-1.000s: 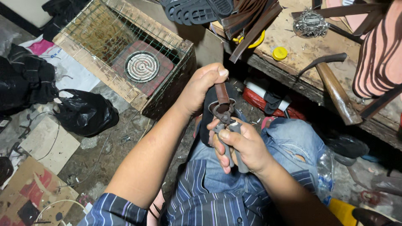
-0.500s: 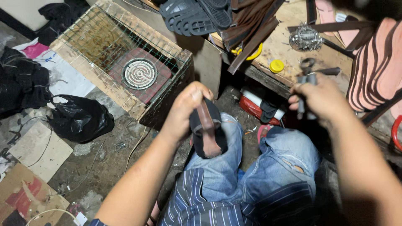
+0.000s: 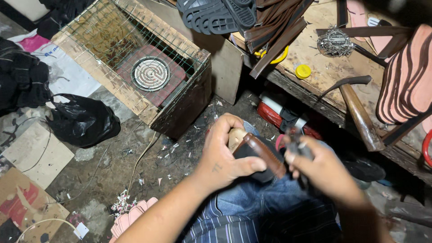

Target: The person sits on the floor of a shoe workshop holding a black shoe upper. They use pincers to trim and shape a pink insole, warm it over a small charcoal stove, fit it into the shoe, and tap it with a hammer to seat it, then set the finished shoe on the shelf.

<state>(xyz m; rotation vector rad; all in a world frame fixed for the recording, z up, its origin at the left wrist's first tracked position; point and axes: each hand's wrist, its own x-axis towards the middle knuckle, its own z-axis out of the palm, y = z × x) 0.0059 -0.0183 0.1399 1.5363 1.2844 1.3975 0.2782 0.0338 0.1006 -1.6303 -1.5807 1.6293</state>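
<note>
**Apprentice:** What has the left hand (image 3: 225, 155) got?

**Cobbler:** A shoe upper on its last (image 3: 258, 153), dark with a brown edge strip, resting on the lap over the jeans (image 3: 252, 198). The fingers wrap over the top and the thumb presses the side, so it is clamped firmly. A pale bit of the last shows behind the knuckles.

**Apprentice:** And the right hand (image 3: 326, 173)?

**Cobbler:** It is closed around a dark metal tool, probably pincers (image 3: 294, 144), with the tip just beside the brown strip. That hand is blurred, so I cannot tell whether the tool actually touches the leather.

**Apprentice:** How would you do this part well?

**Cobbler:** My judgement: keep the last braced against the thigh so it cannot twist, and keep the left thumb back from the spot where the tool bites. Grip only the edge of the leather and pull evenly, otherwise the strip may wrinkle or tear.

**Apprentice:** Anything nearby worth watching?

**Cobbler:** The hammer (image 3: 357, 110) lies on the wooden workbench (image 3: 324, 76) to the right, near a pile of small tacks (image 3: 334, 42) and a yellow cap (image 3: 303, 71). The caged electric hotplate (image 3: 150, 73) sits well apart, to the left on the floor.
</note>
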